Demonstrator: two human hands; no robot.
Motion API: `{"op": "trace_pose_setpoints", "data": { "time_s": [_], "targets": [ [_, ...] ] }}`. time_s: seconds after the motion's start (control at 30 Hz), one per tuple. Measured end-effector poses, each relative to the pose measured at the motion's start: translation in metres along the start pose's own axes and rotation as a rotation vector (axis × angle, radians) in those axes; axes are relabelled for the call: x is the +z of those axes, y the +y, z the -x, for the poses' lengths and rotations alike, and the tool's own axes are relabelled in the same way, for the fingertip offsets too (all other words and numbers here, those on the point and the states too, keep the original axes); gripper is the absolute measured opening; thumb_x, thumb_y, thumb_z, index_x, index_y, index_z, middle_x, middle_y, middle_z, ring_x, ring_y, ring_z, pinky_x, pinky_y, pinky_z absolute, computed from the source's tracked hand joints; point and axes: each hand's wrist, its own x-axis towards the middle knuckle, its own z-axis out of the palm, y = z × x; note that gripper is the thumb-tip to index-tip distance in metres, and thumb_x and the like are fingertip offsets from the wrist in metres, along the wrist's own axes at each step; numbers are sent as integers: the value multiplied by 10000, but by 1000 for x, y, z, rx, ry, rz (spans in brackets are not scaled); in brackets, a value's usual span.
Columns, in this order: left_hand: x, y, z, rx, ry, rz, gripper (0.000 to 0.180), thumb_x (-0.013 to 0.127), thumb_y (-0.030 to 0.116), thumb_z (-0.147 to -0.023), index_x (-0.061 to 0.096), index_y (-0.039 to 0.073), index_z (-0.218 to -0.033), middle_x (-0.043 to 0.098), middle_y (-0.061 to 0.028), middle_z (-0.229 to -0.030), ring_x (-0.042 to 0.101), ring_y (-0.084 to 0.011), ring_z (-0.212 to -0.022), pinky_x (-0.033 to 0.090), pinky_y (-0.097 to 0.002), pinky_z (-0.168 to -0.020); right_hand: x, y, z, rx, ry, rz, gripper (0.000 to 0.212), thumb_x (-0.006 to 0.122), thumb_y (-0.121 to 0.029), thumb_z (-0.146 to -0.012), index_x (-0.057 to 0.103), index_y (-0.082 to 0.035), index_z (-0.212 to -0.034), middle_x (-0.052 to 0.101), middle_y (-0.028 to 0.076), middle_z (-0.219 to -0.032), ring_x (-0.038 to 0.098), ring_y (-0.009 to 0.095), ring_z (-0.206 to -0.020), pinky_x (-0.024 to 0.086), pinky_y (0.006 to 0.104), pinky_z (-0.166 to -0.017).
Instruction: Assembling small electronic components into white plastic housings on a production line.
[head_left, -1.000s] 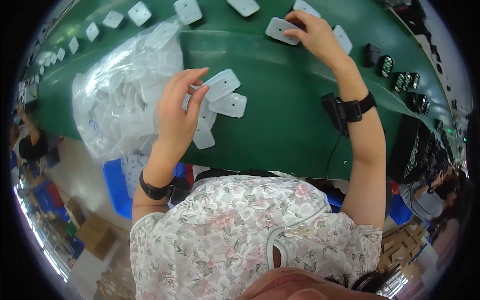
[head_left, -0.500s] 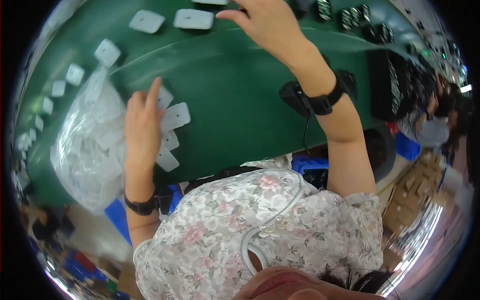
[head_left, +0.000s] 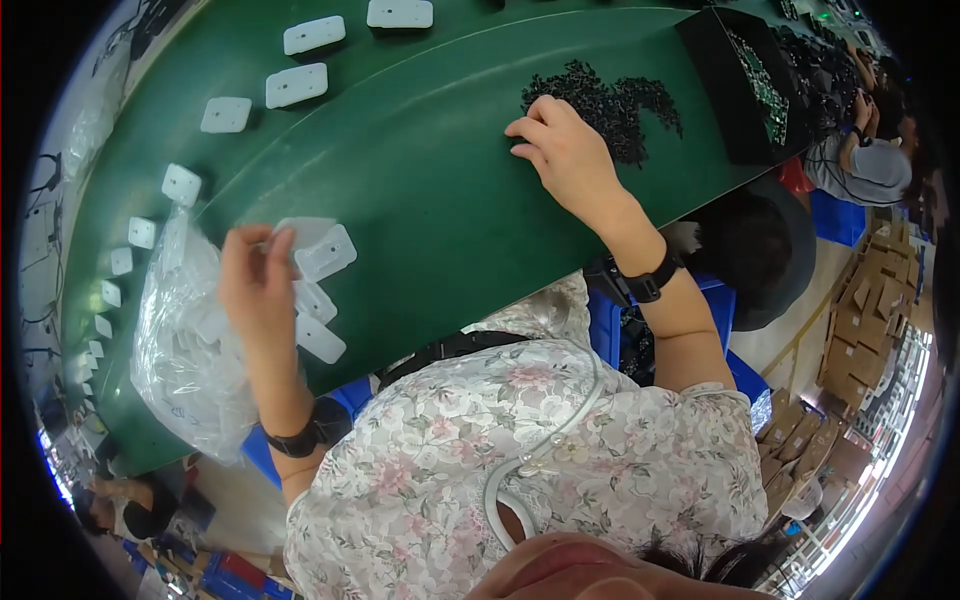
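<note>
My left hand (head_left: 258,268) is at the left, beside the clear plastic bag (head_left: 185,385). Its fingers are curled, and the fingertips pinch a pale, blurred plastic piece (head_left: 308,228). Several flat white plastic covers (head_left: 326,254) lie fanned out just right of this hand. My right hand (head_left: 570,158) is at the near left edge of a heap of small black parts (head_left: 640,105). Its fingers bend toward the thumb, with something small and dark between the tips that I cannot make out.
A curving row of white covers (head_left: 298,85) lies along the far and left side of the green table (head_left: 440,200). At the right stands a black box (head_left: 715,85) holding green pieces. Below the table edge are a blue bin (head_left: 605,325) and a dark round stool (head_left: 785,255).
My right hand has come back from the far row of covers to the black parts, now in view. My left hand has drawn its pointing finger in. The view has shifted.
</note>
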Motion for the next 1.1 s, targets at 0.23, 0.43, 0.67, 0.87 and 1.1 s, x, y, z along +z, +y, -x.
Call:
{"op": "trace_pose_setpoints", "data": {
  "time_s": [0.23, 0.43, 0.67, 0.87, 1.1],
  "targets": [
    [63, 31, 11, -211, -422, 515, 276, 573, 20, -934, 511, 45, -1202, 554, -56, -866, 538, -81, -468, 323, -205, -331, 18, -7, -10, -77, 133, 91, 99, 659, -42, -812, 562, -30, -828, 514, 78, -859, 565, 263, -831, 500, 346, -670],
    [92, 25, 6, -121, -501, 506, 149, 551, 10, -944, 651, 20, -1053, 545, -46, -876, 560, -74, -509, 375, -197, -384, -2, -35, -7, 258, 34, -528, 83, 641, -27, -879, 595, -2, -943, 621, 77, -859, 616, 159, -747, 513, 292, -664],
    [112, 43, 3, 244, -329, 346, 145, 634, -31, -874, 669, 5, -1010, 577, -67, -849, 582, -109, -546, 421, -227, -435, -5, -57, 9, 549, 48, -1474, 101, 639, -67, -919, 606, 22, -951, 656, 76, -865, 631, 135, -742, 517, 235, -681],
    [114, 43, 5, 444, -338, 273, 157, 648, -38, -858, 658, 16, -1005, 584, -69, -848, 594, -118, -580, 460, -243, -473, 6, -68, 24, 557, 90, -1279, 64, 680, -52, -881, 632, -24, -912, 640, 31, -828, 592, 101, -700, 476, 240, -607],
    [113, 54, 9, -171, -458, 858, 154, 551, -17, -946, 562, -29, -1099, 636, -76, -865, 657, -148, -687, 579, -268, -651, 7, -66, 24, 4, 403, -377, 114, 735, -15, -779, 630, -33, -821, 583, 69, -752, 566, 160, -635, 433, 278, -522]
  ]
}}
